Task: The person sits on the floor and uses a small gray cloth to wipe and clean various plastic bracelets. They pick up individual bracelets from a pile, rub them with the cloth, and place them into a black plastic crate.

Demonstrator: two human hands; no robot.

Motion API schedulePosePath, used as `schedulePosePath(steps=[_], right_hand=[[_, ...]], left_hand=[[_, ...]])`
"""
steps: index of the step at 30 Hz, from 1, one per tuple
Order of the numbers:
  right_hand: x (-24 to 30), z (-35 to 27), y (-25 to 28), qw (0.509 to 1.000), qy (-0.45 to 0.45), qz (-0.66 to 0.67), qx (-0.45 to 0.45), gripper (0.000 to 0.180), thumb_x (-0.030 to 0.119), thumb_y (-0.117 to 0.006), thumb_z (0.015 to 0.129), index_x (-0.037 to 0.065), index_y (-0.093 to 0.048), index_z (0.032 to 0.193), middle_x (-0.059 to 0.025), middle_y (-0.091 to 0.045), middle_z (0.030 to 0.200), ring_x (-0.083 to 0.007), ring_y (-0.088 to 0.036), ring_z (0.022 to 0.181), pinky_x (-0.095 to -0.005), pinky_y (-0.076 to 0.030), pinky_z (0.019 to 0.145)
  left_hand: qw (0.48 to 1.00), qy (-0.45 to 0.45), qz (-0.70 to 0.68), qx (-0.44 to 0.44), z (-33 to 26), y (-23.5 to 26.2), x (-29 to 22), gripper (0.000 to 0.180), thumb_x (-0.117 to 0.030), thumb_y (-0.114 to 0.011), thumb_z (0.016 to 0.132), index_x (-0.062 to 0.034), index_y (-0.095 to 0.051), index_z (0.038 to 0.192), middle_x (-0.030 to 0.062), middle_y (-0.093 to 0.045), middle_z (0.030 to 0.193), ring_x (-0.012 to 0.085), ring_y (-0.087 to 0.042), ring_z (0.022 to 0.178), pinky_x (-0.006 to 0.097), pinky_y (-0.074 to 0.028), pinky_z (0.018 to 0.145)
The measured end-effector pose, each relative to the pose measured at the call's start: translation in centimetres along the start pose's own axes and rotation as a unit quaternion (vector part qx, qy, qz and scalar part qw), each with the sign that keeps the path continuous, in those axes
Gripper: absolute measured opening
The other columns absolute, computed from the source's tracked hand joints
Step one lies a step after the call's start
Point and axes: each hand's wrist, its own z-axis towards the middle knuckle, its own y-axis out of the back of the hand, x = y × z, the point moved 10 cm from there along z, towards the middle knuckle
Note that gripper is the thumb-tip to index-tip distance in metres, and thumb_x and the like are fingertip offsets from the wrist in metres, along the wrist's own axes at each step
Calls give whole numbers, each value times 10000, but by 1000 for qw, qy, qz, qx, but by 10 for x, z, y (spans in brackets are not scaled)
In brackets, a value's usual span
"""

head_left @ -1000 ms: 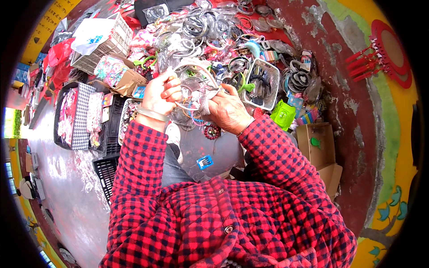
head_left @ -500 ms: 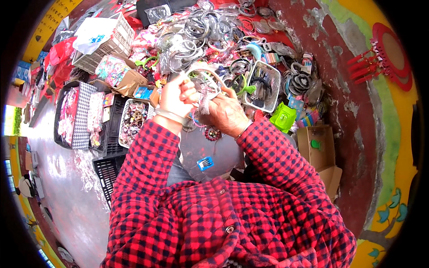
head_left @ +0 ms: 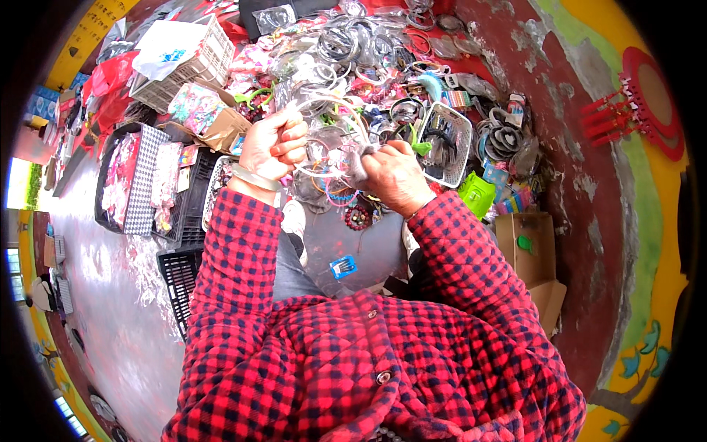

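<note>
A pale, thin headband (head_left: 346, 104) arches between my two hands above the heap. One side of it meets my left hand (head_left: 274, 149), which is closed in a fist with a pale bangle at the wrist. My right hand (head_left: 395, 175) is closed around a grey, fuzzy piece (head_left: 358, 165) by the headband's other end; whether the two are joined is unclear. Below and beyond lie several bagged hoops and headbands (head_left: 339, 46). Nearer me are a dark red beaded bracelet (head_left: 358, 217) and a small blue card with dark pins (head_left: 343, 267).
To the right stand a white basket of dark items (head_left: 446, 173), a bright green packet (head_left: 477, 194) and an open cardboard box (head_left: 524, 243). On the left are a houndstooth box (head_left: 145, 180), a black crate (head_left: 179, 283) and a pale crate (head_left: 211, 55). A wall runs along the right.
My hands have drawn apart, the left moving left and down, the right moving right. The pale headband now shows more fully between them. The view has shifted slightly.
</note>
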Motion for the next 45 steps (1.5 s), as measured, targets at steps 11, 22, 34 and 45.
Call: schedulePosePath(steps=[11,22,34,45], right_hand=[[-109,-26,15,578,-253,758,-164,378,261,-433,918,6,-434,1197,-113,-536,1138,-242,-530,1044,-359,-408,919],[-44,-34,-11,596,-233,761,111,371,121,-558,840,-18,-479,1175,-67,-562,1087,-133,-532,970,-272,-417,843],[-47,-32,4,613,-240,748,80,292,115,-569,834,-20,-548,1092,-55,-612,973,-114,-578,861,-249,-459,752],[-47,-36,-19,685,-227,673,165,187,117,-567,845,41,-576,1016,47,-572,737,-15,-470,553,-167,-340,465]], left_hand=[[968,-179,168,45,-21,-18,-26,384,-325,-482,884,-75,-392,607,22,-329,497,99,-271,398,243,-215,394],[964,-82,225,112,-4,-37,27,350,-251,-539,846,-84,-374,586,-5,-308,473,98,-276,390,256,-206,386],[934,-73,327,123,11,-42,48,396,-415,-506,857,-24,-564,831,56,-560,666,98,-492,573,200,-350,478],[883,129,441,95,4,-31,87,275,-249,-632,791,2,-626,903,-24,-504,630,42,-406,525,199,-304,464]])
